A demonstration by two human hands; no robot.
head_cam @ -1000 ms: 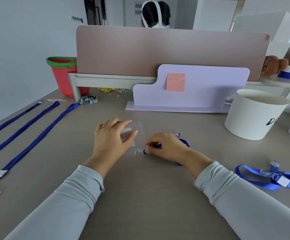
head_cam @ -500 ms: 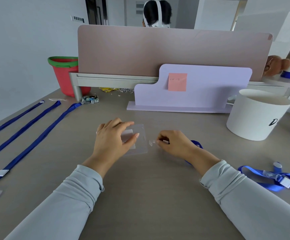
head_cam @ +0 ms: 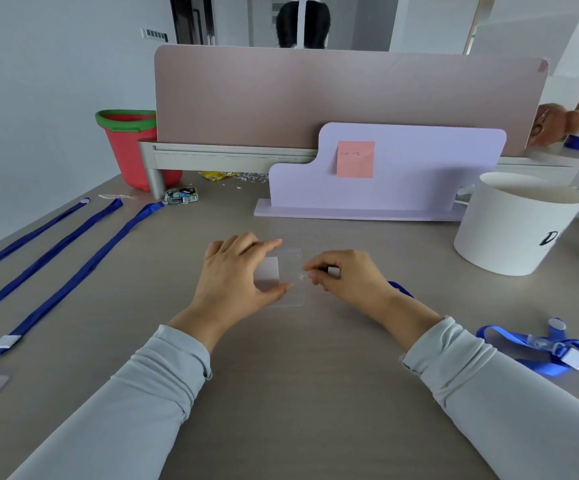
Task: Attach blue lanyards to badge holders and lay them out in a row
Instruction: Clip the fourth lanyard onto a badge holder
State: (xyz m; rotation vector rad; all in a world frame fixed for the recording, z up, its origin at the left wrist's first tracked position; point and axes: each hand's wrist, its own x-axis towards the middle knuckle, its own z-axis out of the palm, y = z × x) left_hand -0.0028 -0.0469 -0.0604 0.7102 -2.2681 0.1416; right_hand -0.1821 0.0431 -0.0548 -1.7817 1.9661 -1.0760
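At the middle of the worktop (head_cam: pixel 298 393), your left hand (head_cam: pixel 236 275) pinches the clear badge holder (head_cam: pixel 293 268) between thumb and fingers. At its 3 o'clock, your right hand (head_cam: pixel 347 275) pinches the clip end of a blue lanyard (head_cam: pixel 400 289) right at the holder's edge. Three laid-out lanyards (head_cam: pixel 77 275) stretch at 9 o'clock. A loose lanyard (head_cam: pixel 499 331) lies at 4 o'clock, and a white tub (head_cam: pixel 516 230) stands at 2 o'clock.

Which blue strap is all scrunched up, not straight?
The lanyard by the right sleeve: it lies looped in a heap, while the three on the left lie stretched straight.
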